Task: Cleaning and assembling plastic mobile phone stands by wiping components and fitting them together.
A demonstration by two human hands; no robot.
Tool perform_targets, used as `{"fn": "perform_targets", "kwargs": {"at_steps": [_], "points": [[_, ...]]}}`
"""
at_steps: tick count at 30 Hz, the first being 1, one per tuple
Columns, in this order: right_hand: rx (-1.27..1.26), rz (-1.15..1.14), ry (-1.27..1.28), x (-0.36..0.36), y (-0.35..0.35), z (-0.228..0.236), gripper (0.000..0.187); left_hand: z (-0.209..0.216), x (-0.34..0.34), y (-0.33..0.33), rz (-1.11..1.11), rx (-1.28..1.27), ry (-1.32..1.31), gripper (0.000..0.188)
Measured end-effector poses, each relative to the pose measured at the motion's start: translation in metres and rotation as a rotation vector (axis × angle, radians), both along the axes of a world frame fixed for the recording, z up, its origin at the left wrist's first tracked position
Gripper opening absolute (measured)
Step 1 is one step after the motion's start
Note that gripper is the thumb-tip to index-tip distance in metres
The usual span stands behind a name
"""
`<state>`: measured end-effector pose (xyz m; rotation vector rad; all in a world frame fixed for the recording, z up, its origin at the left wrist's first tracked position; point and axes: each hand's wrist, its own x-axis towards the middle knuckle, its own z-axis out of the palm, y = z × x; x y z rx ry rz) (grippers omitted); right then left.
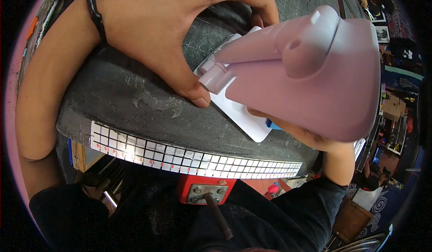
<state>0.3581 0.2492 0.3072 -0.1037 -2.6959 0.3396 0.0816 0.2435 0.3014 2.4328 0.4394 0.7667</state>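
Observation:
A pink plastic hinged stand [301, 81] with a broad panel, a round joint and an arm tilts above the black worktable [144, 94]. Beneath it lies a white rounded plate [245, 117] at the arm's lower end. My left hand [166, 22] arches over the arm's low end, thumb by the small pink hinge barrel, other fingers curled at the far side. My right hand [308, 137] reaches in under the panel, which hides most of it. Its fingers look bent beside a small blue thing [272, 124] whose kind I cannot tell.
A white gridded ruler strip [180, 155] runs along the table's near edge. Below it sits a red block with a bolted metal plate [208, 193] and a rod. Shelves, cardboard boxes [394, 105] and another person [375, 173] are at the far right.

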Motion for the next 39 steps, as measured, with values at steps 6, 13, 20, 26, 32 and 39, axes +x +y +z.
{"fn": "perform_targets", "kwargs": {"at_steps": [6, 13, 20, 26, 32, 39], "points": [[-0.051, -0.003, -0.003, -0.009, 0.002, -0.009, 0.027, -0.017, -0.005, 0.008, 0.028, 0.016, 0.004, 0.085], [-0.096, -0.067, -0.021, 0.001, -0.002, -0.007, 0.028, -0.016, 0.000, 0.018, -0.002, 0.058, 0.002, 0.084], [-0.170, -0.031, -0.007, 0.007, 0.002, -0.014, 0.028, 0.006, 0.005, -0.013, 0.151, 0.009, 0.143, 0.082], [-0.214, -0.033, -0.010, 0.008, 0.002, -0.015, 0.028, 0.006, 0.003, -0.016, 0.188, 0.050, 0.219, 0.081], [-0.242, -0.110, -0.023, 0.021, 0.002, -0.008, 0.028, 0.008, 0.009, -0.005, 0.136, 0.062, 0.192, 0.080], [-0.298, -0.090, -0.015, 0.015, 0.007, -0.017, 0.028, 0.004, 0.002, -0.013, 0.157, 0.054, 0.174, 0.081]]}}
